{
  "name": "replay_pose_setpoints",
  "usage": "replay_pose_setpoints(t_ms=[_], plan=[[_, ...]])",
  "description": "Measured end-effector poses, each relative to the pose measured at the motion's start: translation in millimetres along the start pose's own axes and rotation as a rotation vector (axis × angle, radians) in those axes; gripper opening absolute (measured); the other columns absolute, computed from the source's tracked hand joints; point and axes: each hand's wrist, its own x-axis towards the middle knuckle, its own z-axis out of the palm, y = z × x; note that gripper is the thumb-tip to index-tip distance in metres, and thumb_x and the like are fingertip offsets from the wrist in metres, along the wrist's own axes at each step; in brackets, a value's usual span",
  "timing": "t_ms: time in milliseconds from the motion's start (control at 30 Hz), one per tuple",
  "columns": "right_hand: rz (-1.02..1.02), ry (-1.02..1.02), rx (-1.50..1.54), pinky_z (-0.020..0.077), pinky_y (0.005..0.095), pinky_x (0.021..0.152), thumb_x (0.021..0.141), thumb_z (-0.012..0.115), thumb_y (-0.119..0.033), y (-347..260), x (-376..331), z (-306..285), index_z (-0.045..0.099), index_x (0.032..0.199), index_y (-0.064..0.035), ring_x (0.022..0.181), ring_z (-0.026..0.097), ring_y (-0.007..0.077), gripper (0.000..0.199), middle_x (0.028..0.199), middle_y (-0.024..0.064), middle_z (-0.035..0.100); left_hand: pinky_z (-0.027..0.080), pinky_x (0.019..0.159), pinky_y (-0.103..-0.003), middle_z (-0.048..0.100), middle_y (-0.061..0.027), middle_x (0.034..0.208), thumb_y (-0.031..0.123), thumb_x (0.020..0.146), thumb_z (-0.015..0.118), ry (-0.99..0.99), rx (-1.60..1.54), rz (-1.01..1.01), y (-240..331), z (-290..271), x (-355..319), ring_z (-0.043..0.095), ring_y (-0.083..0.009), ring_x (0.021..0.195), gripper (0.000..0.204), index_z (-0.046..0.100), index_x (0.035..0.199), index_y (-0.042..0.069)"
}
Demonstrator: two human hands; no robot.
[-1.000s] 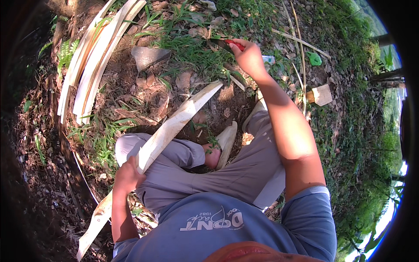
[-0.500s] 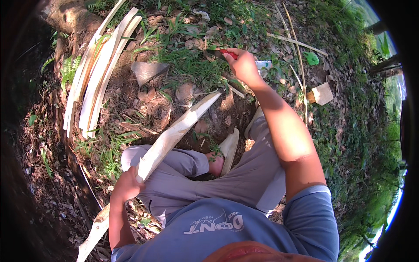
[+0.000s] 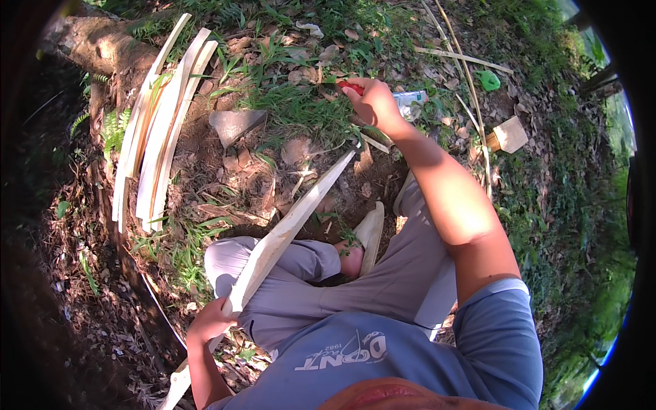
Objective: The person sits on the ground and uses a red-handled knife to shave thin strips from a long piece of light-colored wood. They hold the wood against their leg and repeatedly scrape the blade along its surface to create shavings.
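Note:
I sit cross-legged on the ground in grey trousers. My left hand (image 3: 212, 320) grips a long pale wooden slat (image 3: 287, 229) that slants from beside my left hip up over my knee to a pointed tip in front of me. My right hand (image 3: 372, 102) is stretched far forward over the grass, closed on a small tool with a red handle (image 3: 350, 87); its working end is hidden by my fingers.
A bundle of several pale slats (image 3: 160, 137) lies at the left by a log (image 3: 102, 44). A flat grey stone (image 3: 234, 125), thin bamboo sticks (image 3: 465, 75), a small wooden block (image 3: 509, 134), a green scrap (image 3: 489, 80) and dry leaves lie about.
My right hand has drawn slightly nearer with the red-handled tool. The slat in my left hand has stayed at about the same slant.

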Motion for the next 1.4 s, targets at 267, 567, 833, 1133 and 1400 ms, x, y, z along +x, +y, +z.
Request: replay_pose_setpoints(t_ms=[267, 567, 833, 1133, 1400], plan=[[-0.062, -0.015, 0.029, 0.0552, 0.0478, 0.079, 0.102, 0.067, -0.027, -8.2, -3.3, 6.6, 0.075, 0.11, -0.0014, 0.085, 0.069, 0.0468, 0.028, 0.092, 0.0263, 0.073, 0.057, 0.088, -0.035, 0.075, -0.0108, 0.11, 0.01, 0.084, 0.075, -0.183, -0.309, -0.049, -13.1, -17.9, 23.6, 0.071, -0.0194, 0.096, 0.068, 0.059, 0.149, -0.002], [-0.054, 0.021, 0.113, 0.0544, 0.0486, 0.078, 0.102, 0.067, -0.026, -10.0, -5.5, 5.5, 0.074, 0.107, -0.0006, 0.084, 0.068, 0.0468, 0.027, 0.09, 0.0281, 0.072, 0.049, 0.093, -0.033, 0.069, -0.0067, 0.108, 0.023, 0.082, 0.083, -0.276, -0.243, -0.09, 4.7, -23.2, 37.6, 0.063, -0.0195, 0.103, 0.054, 0.069, 0.129, 0.0], [-0.064, 0.0, 0.031, 0.0543, 0.0504, 0.079, 0.103, 0.067, -0.028, -16.0, -2.2, 6.5, 0.072, 0.104, -0.0014, 0.088, 0.068, 0.0484, 0.027, 0.093, 0.0268, 0.072, 0.05, 0.079, -0.032, 0.069, -0.0047, 0.096, 0.026, 0.081, 0.082, -0.23, -0.264, -0.123, 23.9, -38.2, 42.5, 0.064, -0.017, 0.089, 0.044, 0.071, 0.117, 0.002], [-0.057, -0.049, 0.031, 0.0525, 0.0522, 0.079, 0.105, 0.064, -0.028, -13.7, 1.5, 6.8, 0.072, 0.103, -0.0027, 0.087, 0.068, 0.0467, 0.026, 0.092, 0.025, 0.072, 0.05, 0.086, -0.036, 0.064, -0.0101, 0.098, 0.028, 0.079, 0.093, 0.039, 0.003, -0.063, 10.3, -34.7, 49.0, 0.062, -0.0207, 0.097, 0.06, 0.058, 0.116, -0.003], [0.103, -0.116, -0.034, 0.057, 0.0516, 0.087, 0.104, 0.065, -0.031, -20.2, 1.4, 3.9, 0.076, 0.106, -0.0053, 0.097, 0.072, 0.0459, 0.028, 0.102, 0.0226, 0.076, 0.054, 0.078, -0.041, 0.066, -0.0139, 0.092, 0.026, 0.077, 0.099, 0.217, 0.091, 0.145, 26.3, -0.9, 20.8, 0.065, -0.0279, 0.082, 0.063, 0.056, 0.114, -0.002]])
